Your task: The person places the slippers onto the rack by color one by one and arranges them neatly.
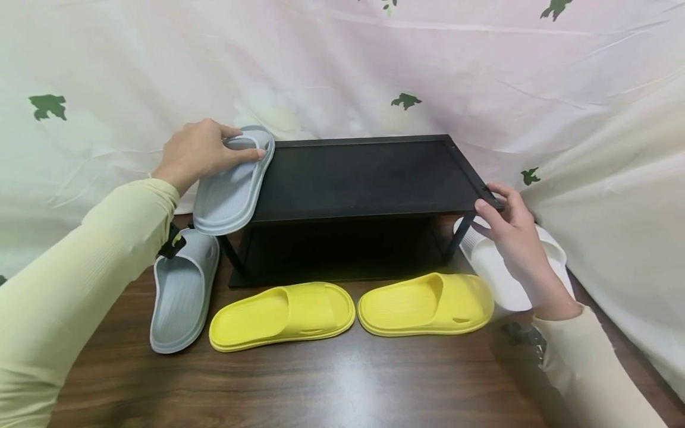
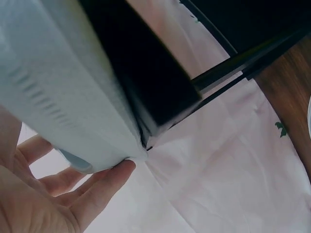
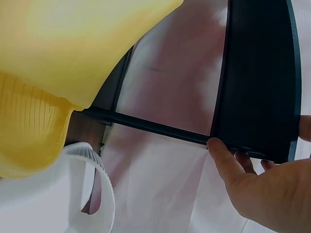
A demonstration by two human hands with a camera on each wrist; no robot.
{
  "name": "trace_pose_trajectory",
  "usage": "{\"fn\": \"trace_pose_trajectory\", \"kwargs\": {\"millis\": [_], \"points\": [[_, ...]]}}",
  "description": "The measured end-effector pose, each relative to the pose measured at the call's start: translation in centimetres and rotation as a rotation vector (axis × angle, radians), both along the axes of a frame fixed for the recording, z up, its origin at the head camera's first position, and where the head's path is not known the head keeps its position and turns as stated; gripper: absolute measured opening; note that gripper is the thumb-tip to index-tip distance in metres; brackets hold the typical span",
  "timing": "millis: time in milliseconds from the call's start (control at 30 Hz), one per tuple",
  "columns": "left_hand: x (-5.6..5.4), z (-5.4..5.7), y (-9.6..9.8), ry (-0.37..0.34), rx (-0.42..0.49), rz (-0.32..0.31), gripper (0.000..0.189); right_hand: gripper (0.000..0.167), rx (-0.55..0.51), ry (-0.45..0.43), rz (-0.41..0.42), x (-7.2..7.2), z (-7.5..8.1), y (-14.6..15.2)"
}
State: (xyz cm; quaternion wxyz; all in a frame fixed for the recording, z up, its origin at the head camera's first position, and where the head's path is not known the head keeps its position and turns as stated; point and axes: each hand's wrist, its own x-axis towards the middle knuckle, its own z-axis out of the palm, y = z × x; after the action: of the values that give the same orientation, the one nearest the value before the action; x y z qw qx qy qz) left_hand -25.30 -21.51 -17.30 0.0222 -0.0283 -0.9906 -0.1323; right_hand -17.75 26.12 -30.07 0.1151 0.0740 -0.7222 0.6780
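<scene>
My left hand (image 1: 197,153) grips a grey slipper (image 1: 227,199) around its strap, thumb at the toe side. That slipper lies along the left end of the top tier of a black two-tier shoe rack (image 1: 364,178), its heel overhanging the front edge. In the left wrist view, fingers hold the pale slipper (image 2: 53,82) beside the dark rack edge (image 2: 160,92). At the rack's front right corner, my right hand (image 1: 516,238) pinches the top tier, thumb at the front edge and fingers behind. The right wrist view shows this hand (image 3: 267,194) at the corner of the rack (image 3: 260,73).
Another grey slipper (image 1: 182,291) lies on the wooden table (image 1: 342,386) left of the rack. Two yellow slippers, one left (image 1: 283,315) and one right (image 1: 425,303), lie along its front. White footwear (image 1: 492,261) sits beneath my right hand. A patterned cloth (image 1: 332,71) hangs behind.
</scene>
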Motion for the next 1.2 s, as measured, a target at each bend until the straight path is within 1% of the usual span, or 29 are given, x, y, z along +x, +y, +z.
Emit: {"fn": "trace_pose_trajectory", "kwargs": {"millis": [200,333,533,600,733,900,1033,1200], "points": [[0.1,0.1,-0.1,-0.002,0.002,-0.016,0.093,0.049,0.013,-0.015,-0.005,0.0,0.1,0.3],[0.5,0.5,-0.5,-0.005,0.017,-0.015,0.093,0.049,0.01,-0.022,-0.006,0.0,0.1,0.4],[1.5,1.4,-1.5,0.004,0.084,0.025,0.092,0.049,0.001,-0.018,-0.009,0.1,0.0,0.3],[1.9,1.6,-2.0,-0.002,0.114,0.043,0.092,0.05,-0.002,-0.016,-0.008,0.0,0.1,0.3],[2.5,1.5,-3.1,-0.007,0.15,0.053,0.093,0.049,-0.015,-0.016,-0.006,-0.1,0.1,0.2],[3.4,0.9,-4.3,0.018,0.218,0.052,0.092,0.048,-0.014,-0.018,-0.01,0.0,0.1,0.1],[4.5,-0.1,-4.9,0.046,0.297,0.081,0.09,0.048,-0.016,-0.019,-0.007,0.0,0.2,0.1],[5.7,-1.5,-5.9,0.145,0.325,0.106,0.082,0.05,-0.02,-0.018,-0.004,-0.2,0.2,0.2]]}}
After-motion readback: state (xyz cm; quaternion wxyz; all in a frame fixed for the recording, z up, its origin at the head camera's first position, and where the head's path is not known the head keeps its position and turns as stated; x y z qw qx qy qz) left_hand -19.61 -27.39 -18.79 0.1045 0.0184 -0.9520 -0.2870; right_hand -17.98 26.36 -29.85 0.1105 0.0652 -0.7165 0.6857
